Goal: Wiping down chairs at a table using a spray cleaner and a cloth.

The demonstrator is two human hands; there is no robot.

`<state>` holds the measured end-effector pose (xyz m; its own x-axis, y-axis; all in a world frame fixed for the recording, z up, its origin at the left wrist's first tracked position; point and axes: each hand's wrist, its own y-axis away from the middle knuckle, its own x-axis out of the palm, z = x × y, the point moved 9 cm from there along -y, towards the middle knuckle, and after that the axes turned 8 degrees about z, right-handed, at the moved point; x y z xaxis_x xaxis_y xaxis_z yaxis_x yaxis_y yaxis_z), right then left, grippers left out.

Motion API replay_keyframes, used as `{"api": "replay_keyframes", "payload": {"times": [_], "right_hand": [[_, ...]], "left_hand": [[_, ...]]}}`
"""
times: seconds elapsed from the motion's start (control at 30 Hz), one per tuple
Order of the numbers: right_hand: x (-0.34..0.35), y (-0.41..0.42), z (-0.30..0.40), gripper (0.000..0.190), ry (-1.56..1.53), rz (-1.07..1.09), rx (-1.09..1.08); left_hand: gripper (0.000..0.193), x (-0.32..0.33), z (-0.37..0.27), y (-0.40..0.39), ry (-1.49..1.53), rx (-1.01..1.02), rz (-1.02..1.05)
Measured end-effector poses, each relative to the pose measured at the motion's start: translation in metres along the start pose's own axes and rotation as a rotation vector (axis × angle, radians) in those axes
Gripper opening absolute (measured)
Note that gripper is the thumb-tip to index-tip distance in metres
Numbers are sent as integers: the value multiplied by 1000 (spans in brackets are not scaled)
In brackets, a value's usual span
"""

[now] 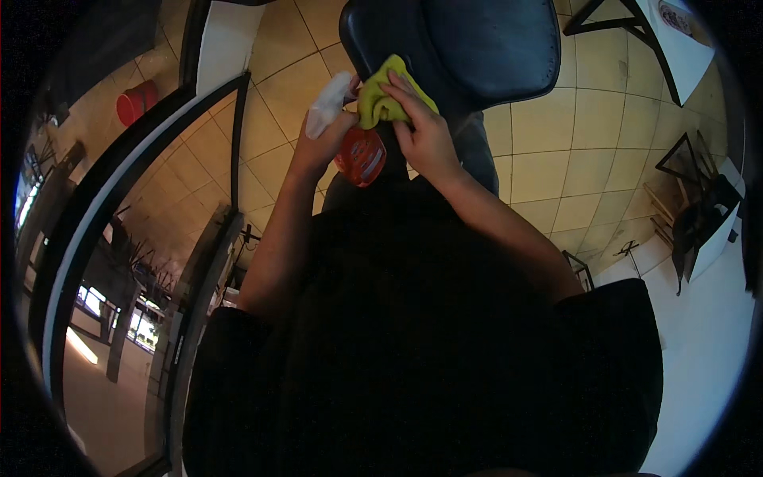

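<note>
My left hand (326, 136) grips a spray bottle by its neck. The bottle has a white trigger head (329, 106) and a red-orange body (361, 158) with writing on it. A crumpled yellow-green cloth (381, 95) is held in my right hand (430, 134), whose fingers press on its right side. The cloth's left part meets my left hand, and the left fingertips are partly hidden behind the white head and the cloth. Just beyond both hands stands a chair with black, leather-like upholstery (495, 47).
Along the left runs a black-framed glass or mirror panel (77, 262), with a red bucket (137, 102) seen through or in it. A white tabletop (676, 47) on black legs stands at the upper right. Dark furniture (703, 226) is at the right wall. The floor (536, 173) is tiled.
</note>
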<state>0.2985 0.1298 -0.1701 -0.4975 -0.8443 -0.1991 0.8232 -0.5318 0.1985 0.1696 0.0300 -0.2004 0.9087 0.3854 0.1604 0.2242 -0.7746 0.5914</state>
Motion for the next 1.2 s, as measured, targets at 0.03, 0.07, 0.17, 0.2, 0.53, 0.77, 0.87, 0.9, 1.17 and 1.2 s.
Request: {"api": "replay_keyframes", "payload": {"times": [0.03, 0.07, 0.17, 0.2, 0.53, 0.77, 0.87, 0.9, 1.17, 1.2], "right_hand": [[1, -24, 4, 53, 31, -52, -68], [-2, -49, 3, 54, 65, -108, -132], [-32, -114, 5, 53, 118, -265, -291], [-52, -129, 22, 32, 47, -376, -342], [-2, -36, -7, 37, 267, 203, -174], [12, -69, 17, 46, 545, 203, -276], [7, -107, 16, 47, 591, 165, -323], [8, -112, 13, 47, 588, 168, -316], [5, -10, -18, 63, 115, 339, -40], [2, 13, -23, 61, 96, 411, 6]], "left_hand": [[65, -2, 1, 1, -9, 5, 2], [64, -2, 6, 0, 33, -22, 18], [64, 12, -2, -1, 70, -51, 22], [64, 11, -1, 0, 24, -55, 11], [52, -2, 23, 3, 50, -72, -56], [50, -2, 23, 2, 88, -31, -93], [52, 1, 16, -5, 66, -15, -67], [55, 2, 18, -6, 3, -66, -57], [62, -2, 13, -1, 65, -24, -89], [60, 0, 7, -1, 87, -11, -64]]}}
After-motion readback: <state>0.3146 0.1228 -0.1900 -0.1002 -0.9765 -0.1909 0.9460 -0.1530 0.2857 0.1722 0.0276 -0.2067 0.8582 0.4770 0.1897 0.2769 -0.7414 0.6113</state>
